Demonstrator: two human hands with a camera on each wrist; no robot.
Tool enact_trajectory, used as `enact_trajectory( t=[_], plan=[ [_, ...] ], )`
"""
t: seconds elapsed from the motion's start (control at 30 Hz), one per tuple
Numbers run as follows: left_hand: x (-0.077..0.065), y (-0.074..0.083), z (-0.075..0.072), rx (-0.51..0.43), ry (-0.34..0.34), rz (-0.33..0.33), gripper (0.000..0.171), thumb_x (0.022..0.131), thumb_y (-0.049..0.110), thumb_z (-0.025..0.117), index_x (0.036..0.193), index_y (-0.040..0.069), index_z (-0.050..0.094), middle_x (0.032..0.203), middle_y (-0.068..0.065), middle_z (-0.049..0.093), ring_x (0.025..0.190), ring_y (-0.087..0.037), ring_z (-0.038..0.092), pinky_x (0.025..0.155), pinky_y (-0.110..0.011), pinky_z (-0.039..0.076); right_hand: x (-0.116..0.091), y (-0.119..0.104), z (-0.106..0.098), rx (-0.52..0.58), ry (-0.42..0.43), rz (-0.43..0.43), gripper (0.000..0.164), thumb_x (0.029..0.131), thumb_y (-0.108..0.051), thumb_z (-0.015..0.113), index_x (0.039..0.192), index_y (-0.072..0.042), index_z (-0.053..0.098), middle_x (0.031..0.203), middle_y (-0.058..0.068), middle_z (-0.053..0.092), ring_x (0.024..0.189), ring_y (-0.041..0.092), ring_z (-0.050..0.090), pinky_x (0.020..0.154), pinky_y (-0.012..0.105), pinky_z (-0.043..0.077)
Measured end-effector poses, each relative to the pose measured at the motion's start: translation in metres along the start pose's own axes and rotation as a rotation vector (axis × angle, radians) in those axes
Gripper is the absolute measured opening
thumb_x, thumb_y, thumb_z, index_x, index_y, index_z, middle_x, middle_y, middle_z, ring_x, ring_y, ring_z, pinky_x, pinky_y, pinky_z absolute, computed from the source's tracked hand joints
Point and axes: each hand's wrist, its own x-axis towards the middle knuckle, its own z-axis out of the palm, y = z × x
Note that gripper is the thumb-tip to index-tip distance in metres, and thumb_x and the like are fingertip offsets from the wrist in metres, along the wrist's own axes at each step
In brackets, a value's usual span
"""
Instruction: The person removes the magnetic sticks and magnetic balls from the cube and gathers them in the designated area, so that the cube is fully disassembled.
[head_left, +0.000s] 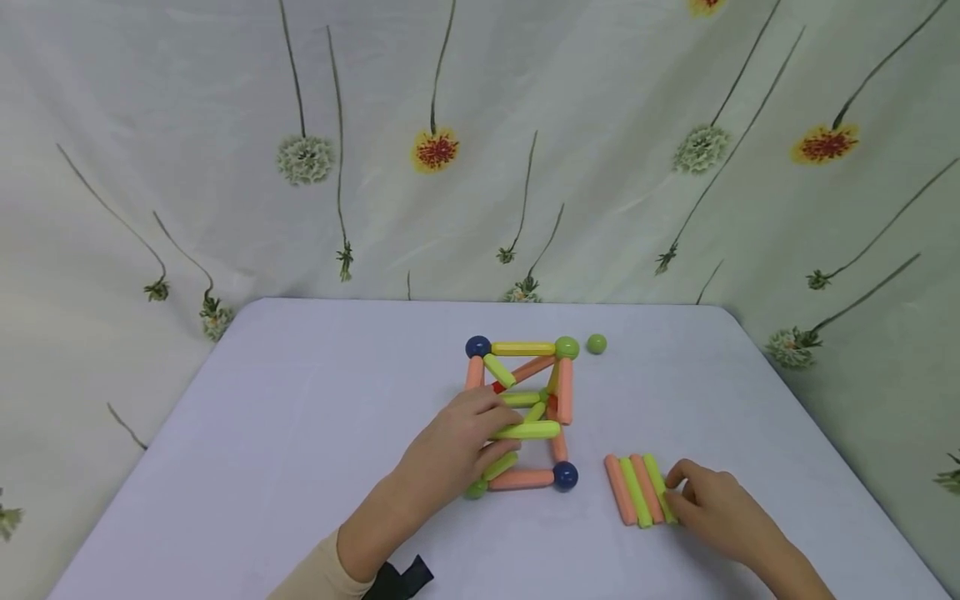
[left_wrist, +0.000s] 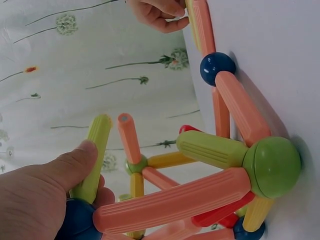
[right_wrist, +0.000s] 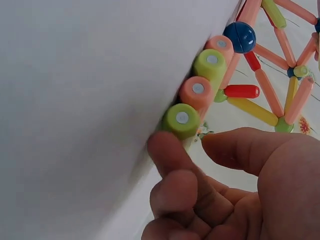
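My left hand (head_left: 468, 437) pinches a yellow-green magnetic stick (head_left: 534, 430) between thumb and fingers, at the upper part of a ball-and-stick frame. In the left wrist view that stick (left_wrist: 95, 150) stands at a dark blue ball (left_wrist: 77, 220), with the thumb along its side. Salmon sticks (head_left: 521, 479), yellow, red and green ones join blue balls (head_left: 566, 476) and green balls (head_left: 567, 347) in the frame. My right hand (head_left: 720, 508) has bent fingers at the rightmost yellow-green stick (head_left: 658, 487) of a side-by-side row; the index fingertip lies right at its end (right_wrist: 182, 119), the thumb apart.
The row alternates salmon (head_left: 619, 490) and yellow-green sticks, right of the frame on the white table (head_left: 300, 400). A loose green ball (head_left: 597, 343) lies behind, near the frame's back corner. Flower-patterned cloth (head_left: 600, 125) hangs beyond the table. A black strap (head_left: 405, 579) shows by the left forearm.
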Motion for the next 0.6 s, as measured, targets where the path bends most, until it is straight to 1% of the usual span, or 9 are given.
enact_trajectory(
  t=[0.1, 0.2, 0.27, 0.37, 0.47, 0.53, 0.6],
  plan=[
    [0.000, 0.000, 0.000, 0.002, -0.004, -0.001, 0.025, 0.083, 0.023, 0.079, 0.106, 0.016, 0.073, 0.099, 0.008, 0.062, 0.094, -0.009, 0.052, 0.083, -0.022, 0.048, 0.004, -0.007, -0.006, -0.015, 0.027, -0.018, 0.011, 0.092, -0.019, 0.063, 0.098, -0.010, 0.063, 0.061, -0.003, 0.053, 0.051, 0.013, 0.047, 0.046, 0.027, 0.039],
    [0.001, 0.001, -0.001, 0.005, -0.009, -0.003, 0.026, 0.083, 0.023, 0.079, 0.107, 0.015, 0.073, 0.100, 0.008, 0.062, 0.094, -0.009, 0.052, 0.083, -0.023, 0.048, 0.011, -0.021, -0.013, -0.014, 0.097, -0.092, 0.011, 0.093, -0.019, 0.062, 0.098, -0.010, 0.063, 0.065, -0.003, 0.057, 0.053, 0.013, 0.049, 0.046, 0.028, 0.041],
    [0.001, 0.000, -0.002, 0.007, -0.011, -0.007, 0.026, 0.083, 0.023, 0.079, 0.107, 0.015, 0.073, 0.100, 0.007, 0.062, 0.095, -0.009, 0.052, 0.084, -0.023, 0.048, 0.017, -0.036, -0.018, 0.003, 0.146, -0.141, 0.014, 0.094, -0.021, 0.062, 0.102, -0.009, 0.063, 0.073, -0.002, 0.062, 0.057, 0.012, 0.051, 0.049, 0.028, 0.044],
    [0.000, 0.000, -0.001, 0.008, -0.014, -0.012, 0.026, 0.083, 0.024, 0.079, 0.107, 0.015, 0.073, 0.100, 0.007, 0.062, 0.095, -0.009, 0.053, 0.084, -0.023, 0.049, 0.028, -0.062, -0.019, 0.082, 0.192, -0.171, 0.024, 0.096, -0.026, 0.061, 0.113, -0.010, 0.060, 0.087, 0.001, 0.067, 0.065, 0.013, 0.056, 0.054, 0.029, 0.048],
    [0.000, -0.001, -0.001, 0.003, -0.014, -0.012, 0.025, 0.084, 0.025, 0.078, 0.107, 0.016, 0.073, 0.100, 0.007, 0.062, 0.094, -0.009, 0.053, 0.084, -0.023, 0.049, 0.038, -0.088, -0.018, 0.207, 0.187, -0.163, 0.035, 0.097, -0.036, 0.058, 0.124, -0.013, 0.054, 0.096, 0.004, 0.068, 0.072, 0.018, 0.060, 0.059, 0.030, 0.050],
    [0.000, 0.000, 0.000, -0.002, -0.014, -0.011, 0.024, 0.085, 0.025, 0.078, 0.106, 0.016, 0.073, 0.100, 0.007, 0.061, 0.094, -0.009, 0.053, 0.083, -0.023, 0.049, 0.044, -0.103, -0.016, 0.281, 0.178, -0.153, 0.042, 0.097, -0.042, 0.057, 0.129, -0.015, 0.050, 0.098, 0.004, 0.068, 0.075, 0.022, 0.061, 0.061, 0.031, 0.051],
    [0.000, 0.000, 0.000, -0.007, -0.013, -0.009, 0.024, 0.085, 0.025, 0.077, 0.106, 0.016, 0.073, 0.100, 0.007, 0.061, 0.094, -0.009, 0.053, 0.083, -0.023, 0.049, 0.049, -0.115, -0.015, 0.328, 0.174, -0.138, 0.048, 0.096, -0.049, 0.057, 0.131, -0.017, 0.048, 0.094, 0.003, 0.069, 0.076, 0.023, 0.061, 0.062, 0.032, 0.049]
  ],
)
